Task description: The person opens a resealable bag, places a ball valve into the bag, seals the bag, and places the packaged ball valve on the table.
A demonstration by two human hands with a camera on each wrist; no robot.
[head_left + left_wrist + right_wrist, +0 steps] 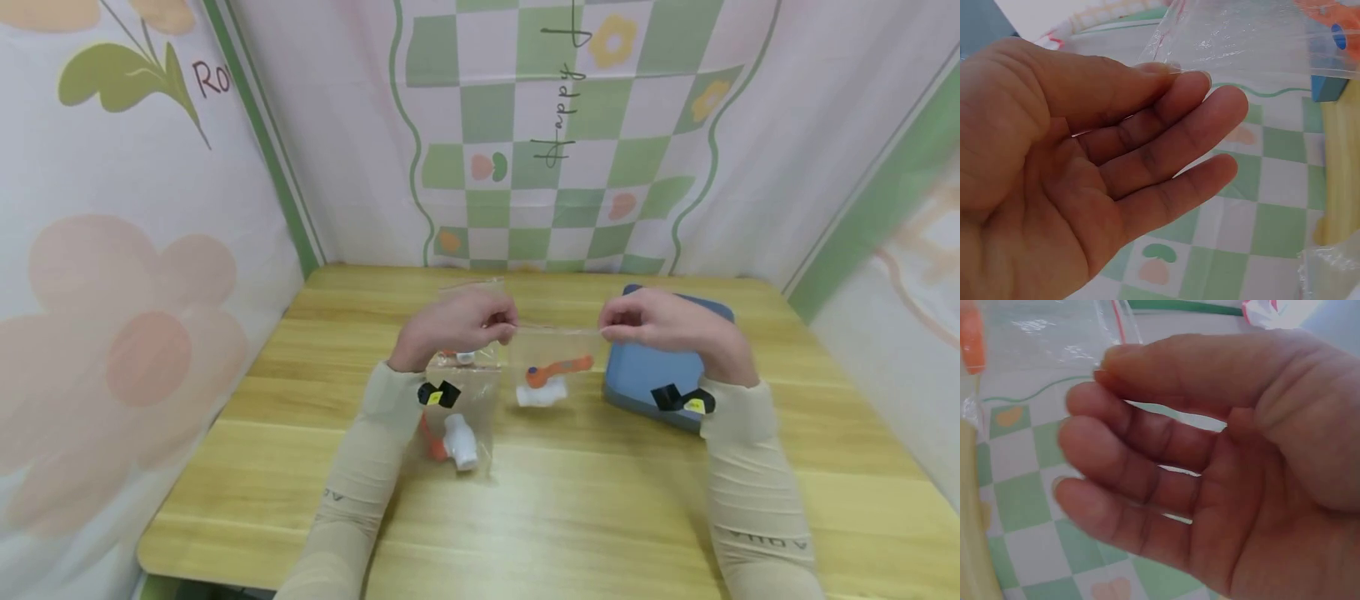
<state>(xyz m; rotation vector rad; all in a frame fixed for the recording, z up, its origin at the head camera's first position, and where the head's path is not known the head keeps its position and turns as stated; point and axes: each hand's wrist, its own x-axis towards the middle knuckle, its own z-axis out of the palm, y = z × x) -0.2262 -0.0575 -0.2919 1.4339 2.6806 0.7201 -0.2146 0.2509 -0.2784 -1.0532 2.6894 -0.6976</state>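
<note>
A clear zip bag [555,344] hangs between my hands above the table, holding a white ball valve [542,392] with an orange handle. My left hand [465,321] pinches the bag's top left corner between thumb and index finger. At the opposite top corner, my right hand [667,323] pinches the bag the same way. The wrist views show the other fingers of both hands loosely extended, and a red strip along the bag's mouth. Below my left hand lies a second clear bag [483,400] with another white valve [461,442] and orange handle.
Beyond my left hand, another clear bag [491,353] with white and orange contents is partly hidden. A blue bin [648,375] sits on the wooden table [585,517] under my right hand and forearm. Printed curtains [352,167] border the table's back and sides.
</note>
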